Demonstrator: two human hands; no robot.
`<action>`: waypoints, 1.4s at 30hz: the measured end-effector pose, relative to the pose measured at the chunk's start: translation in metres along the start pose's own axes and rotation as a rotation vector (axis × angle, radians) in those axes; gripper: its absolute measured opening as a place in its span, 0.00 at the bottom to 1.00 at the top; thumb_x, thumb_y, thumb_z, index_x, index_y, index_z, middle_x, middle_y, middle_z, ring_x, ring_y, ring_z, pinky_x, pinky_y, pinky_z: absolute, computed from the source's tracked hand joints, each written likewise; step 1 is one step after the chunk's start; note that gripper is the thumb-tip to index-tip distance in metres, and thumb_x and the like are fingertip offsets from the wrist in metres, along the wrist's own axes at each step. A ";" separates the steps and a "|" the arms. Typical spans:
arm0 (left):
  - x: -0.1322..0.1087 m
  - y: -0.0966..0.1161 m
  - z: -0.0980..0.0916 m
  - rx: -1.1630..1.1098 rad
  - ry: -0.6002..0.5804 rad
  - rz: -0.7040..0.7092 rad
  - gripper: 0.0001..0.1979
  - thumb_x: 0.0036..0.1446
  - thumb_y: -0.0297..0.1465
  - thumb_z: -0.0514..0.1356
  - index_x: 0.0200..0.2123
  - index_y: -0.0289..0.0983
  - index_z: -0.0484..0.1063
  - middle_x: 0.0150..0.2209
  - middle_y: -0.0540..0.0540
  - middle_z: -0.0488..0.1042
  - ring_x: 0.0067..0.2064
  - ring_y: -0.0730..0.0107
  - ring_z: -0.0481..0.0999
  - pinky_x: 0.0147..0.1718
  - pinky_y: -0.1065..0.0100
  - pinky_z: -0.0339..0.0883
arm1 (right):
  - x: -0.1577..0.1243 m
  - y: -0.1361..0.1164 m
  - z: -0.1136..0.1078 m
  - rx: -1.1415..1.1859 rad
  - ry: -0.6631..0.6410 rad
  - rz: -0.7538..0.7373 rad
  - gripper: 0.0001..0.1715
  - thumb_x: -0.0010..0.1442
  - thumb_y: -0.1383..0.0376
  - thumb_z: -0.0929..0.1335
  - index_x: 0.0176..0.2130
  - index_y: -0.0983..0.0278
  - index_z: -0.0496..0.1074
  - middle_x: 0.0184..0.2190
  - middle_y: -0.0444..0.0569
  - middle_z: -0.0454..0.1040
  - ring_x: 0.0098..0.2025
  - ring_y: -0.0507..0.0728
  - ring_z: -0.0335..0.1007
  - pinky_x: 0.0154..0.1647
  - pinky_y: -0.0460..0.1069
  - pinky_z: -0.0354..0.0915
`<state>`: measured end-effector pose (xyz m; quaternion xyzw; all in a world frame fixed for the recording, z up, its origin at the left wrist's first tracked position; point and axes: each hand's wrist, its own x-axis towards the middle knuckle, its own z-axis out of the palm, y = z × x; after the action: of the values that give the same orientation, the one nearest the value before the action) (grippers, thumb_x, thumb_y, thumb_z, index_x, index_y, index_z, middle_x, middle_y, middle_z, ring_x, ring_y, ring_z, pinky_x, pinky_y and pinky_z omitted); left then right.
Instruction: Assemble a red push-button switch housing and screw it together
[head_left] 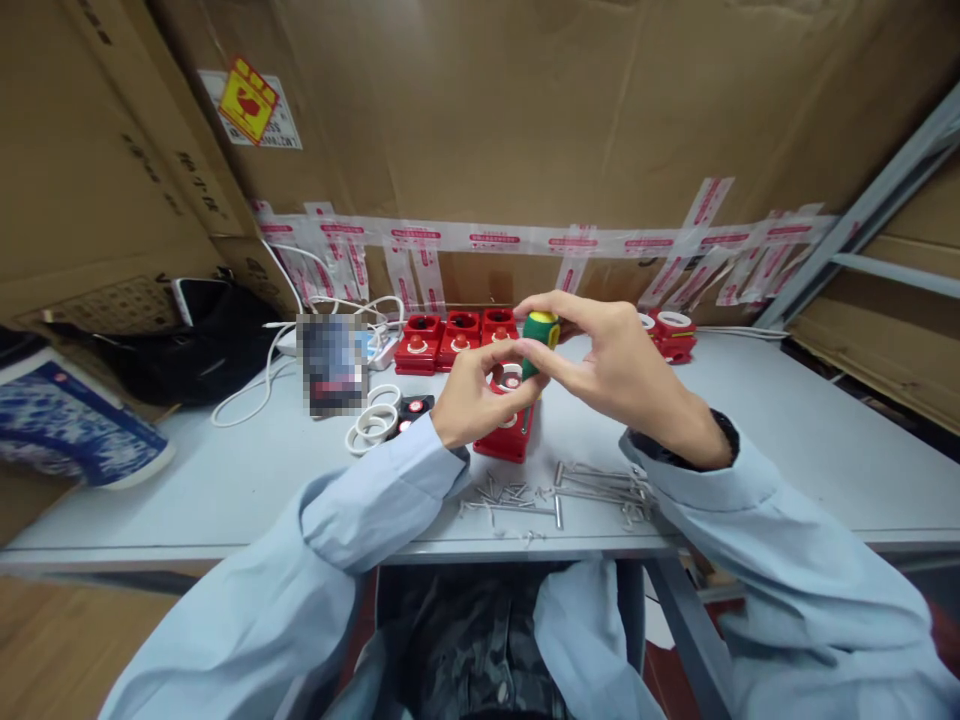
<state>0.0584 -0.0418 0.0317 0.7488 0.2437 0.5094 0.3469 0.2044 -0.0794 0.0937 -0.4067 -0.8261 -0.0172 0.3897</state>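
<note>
My right hand [611, 365] is closed round the green and yellow handle of a screwdriver [539, 332], held upright over a red box [510, 432] with a white ring on top. My left hand [472, 400] grips that red box from the left, fingers curled against its top. The screwdriver's shaft runs down along the box's right side, mostly hidden. Both hands are in the middle of the white table [787, 440].
Loose screws and long bolts [570, 490] lie at the table's front edge. Three red boxes [457, 340] stand in a row behind, another red box [673, 335] to the right. White rings [373, 425], a black bag [187, 350], white cables and cardboard walls surround.
</note>
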 end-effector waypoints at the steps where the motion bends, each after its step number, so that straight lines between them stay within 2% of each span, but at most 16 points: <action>1: -0.001 -0.001 0.001 0.018 0.032 0.024 0.09 0.47 0.32 0.65 0.29 0.36 0.68 0.26 0.52 0.69 0.27 0.77 0.65 0.26 0.72 0.59 | 0.000 -0.001 0.002 -0.066 0.048 0.027 0.13 0.57 0.60 0.67 0.40 0.65 0.72 0.33 0.48 0.76 0.32 0.54 0.70 0.33 0.48 0.61; 3: -0.001 -0.004 0.003 0.043 0.093 0.075 0.12 0.43 0.31 0.67 0.27 0.36 0.66 0.25 0.54 0.67 0.26 0.78 0.63 0.25 0.72 0.58 | -0.001 -0.002 0.008 -0.174 0.126 0.071 0.13 0.55 0.57 0.68 0.36 0.65 0.72 0.28 0.47 0.74 0.29 0.54 0.68 0.29 0.47 0.58; 5: -0.001 -0.007 0.002 0.060 0.109 0.100 0.13 0.42 0.30 0.68 0.25 0.36 0.64 0.24 0.54 0.65 0.26 0.78 0.61 0.24 0.72 0.56 | -0.002 -0.003 0.012 -0.211 0.143 0.086 0.14 0.56 0.56 0.67 0.35 0.64 0.72 0.26 0.46 0.73 0.28 0.54 0.67 0.28 0.47 0.57; 7: 0.000 -0.007 -0.001 0.071 0.074 0.099 0.10 0.44 0.29 0.66 0.24 0.36 0.64 0.23 0.54 0.65 0.25 0.77 0.61 0.24 0.72 0.56 | -0.003 -0.004 0.010 -0.167 0.095 0.065 0.14 0.57 0.57 0.66 0.38 0.64 0.72 0.29 0.47 0.75 0.30 0.54 0.69 0.30 0.47 0.58; 10: -0.001 -0.003 -0.004 0.069 -0.009 0.090 0.05 0.47 0.27 0.61 0.25 0.35 0.66 0.23 0.53 0.67 0.27 0.76 0.64 0.27 0.71 0.58 | -0.002 -0.003 0.001 -0.019 -0.052 -0.003 0.17 0.60 0.62 0.64 0.48 0.63 0.69 0.39 0.47 0.76 0.35 0.53 0.71 0.34 0.46 0.60; 12: -0.002 -0.001 -0.003 0.080 -0.043 0.078 0.02 0.49 0.27 0.59 0.27 0.35 0.68 0.24 0.52 0.68 0.28 0.75 0.66 0.28 0.71 0.59 | -0.002 -0.002 -0.002 0.017 -0.109 -0.018 0.18 0.60 0.65 0.63 0.50 0.63 0.67 0.41 0.47 0.76 0.35 0.53 0.71 0.33 0.46 0.60; 15: -0.004 -0.002 0.000 0.103 -0.005 0.069 0.06 0.47 0.28 0.62 0.29 0.35 0.67 0.27 0.52 0.69 0.29 0.75 0.67 0.29 0.71 0.61 | -0.002 -0.003 0.005 -0.103 -0.018 0.040 0.12 0.59 0.62 0.65 0.43 0.64 0.69 0.35 0.48 0.76 0.31 0.53 0.69 0.30 0.46 0.57; 19: -0.003 -0.006 0.002 0.104 0.068 0.069 0.13 0.41 0.30 0.66 0.28 0.36 0.64 0.28 0.52 0.68 0.30 0.75 0.66 0.29 0.72 0.62 | -0.004 -0.005 0.016 -0.224 0.075 0.076 0.13 0.58 0.57 0.65 0.37 0.64 0.69 0.27 0.47 0.73 0.28 0.54 0.67 0.28 0.47 0.55; 21: -0.003 -0.006 0.000 0.086 0.024 0.051 0.11 0.43 0.30 0.65 0.27 0.35 0.65 0.27 0.51 0.68 0.30 0.74 0.67 0.30 0.71 0.62 | -0.005 -0.007 0.013 -0.179 0.036 0.045 0.14 0.59 0.57 0.65 0.42 0.64 0.69 0.32 0.49 0.74 0.31 0.55 0.69 0.30 0.47 0.57; 24: -0.003 -0.004 -0.003 0.051 -0.038 0.040 0.07 0.45 0.29 0.63 0.27 0.35 0.66 0.26 0.51 0.69 0.29 0.74 0.67 0.30 0.70 0.63 | -0.005 -0.008 0.001 -0.034 -0.099 -0.036 0.19 0.60 0.62 0.63 0.51 0.63 0.64 0.43 0.50 0.74 0.38 0.56 0.70 0.35 0.48 0.60; 26: -0.003 -0.003 -0.002 0.054 -0.050 0.044 0.04 0.47 0.28 0.61 0.28 0.35 0.67 0.25 0.51 0.68 0.28 0.74 0.66 0.30 0.70 0.63 | -0.004 -0.007 -0.004 0.009 -0.154 -0.058 0.17 0.61 0.65 0.62 0.50 0.62 0.65 0.43 0.49 0.74 0.37 0.54 0.70 0.35 0.47 0.60; 29: -0.004 -0.005 0.002 0.092 -0.006 0.067 0.04 0.47 0.27 0.61 0.28 0.35 0.67 0.25 0.53 0.67 0.28 0.75 0.65 0.29 0.71 0.61 | -0.003 -0.005 0.001 -0.090 -0.063 0.019 0.12 0.59 0.61 0.65 0.43 0.63 0.68 0.36 0.48 0.75 0.31 0.54 0.68 0.30 0.47 0.58; 32: -0.003 -0.008 0.003 0.091 0.074 0.103 0.09 0.42 0.25 0.63 0.27 0.36 0.64 0.25 0.54 0.65 0.27 0.77 0.63 0.28 0.72 0.59 | -0.002 -0.003 0.012 -0.204 0.067 0.084 0.12 0.57 0.57 0.67 0.35 0.65 0.69 0.27 0.47 0.73 0.26 0.53 0.65 0.26 0.47 0.54; 34: -0.003 -0.009 0.001 0.094 0.080 0.104 0.10 0.41 0.24 0.63 0.25 0.37 0.63 0.24 0.55 0.63 0.26 0.78 0.61 0.26 0.73 0.57 | -0.002 -0.003 0.015 -0.220 0.081 0.084 0.12 0.58 0.57 0.66 0.34 0.64 0.68 0.25 0.46 0.72 0.25 0.53 0.64 0.26 0.47 0.53; 39: -0.002 -0.006 -0.004 0.125 0.012 0.068 0.06 0.44 0.24 0.60 0.23 0.36 0.63 0.22 0.55 0.63 0.25 0.77 0.61 0.26 0.72 0.57 | -0.002 -0.003 0.002 -0.041 -0.091 -0.004 0.18 0.58 0.62 0.65 0.49 0.62 0.66 0.37 0.47 0.74 0.30 0.52 0.67 0.29 0.46 0.56; 42: -0.002 -0.005 -0.002 0.136 0.005 0.072 0.02 0.47 0.25 0.59 0.26 0.36 0.67 0.24 0.54 0.66 0.27 0.77 0.64 0.28 0.72 0.60 | -0.001 -0.002 -0.002 -0.044 -0.102 -0.001 0.17 0.58 0.64 0.66 0.48 0.62 0.66 0.36 0.46 0.74 0.29 0.51 0.66 0.29 0.46 0.56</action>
<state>0.0553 -0.0399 0.0271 0.7775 0.2513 0.5060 0.2761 0.2045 -0.0822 0.0952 -0.4150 -0.8446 -0.0146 0.3380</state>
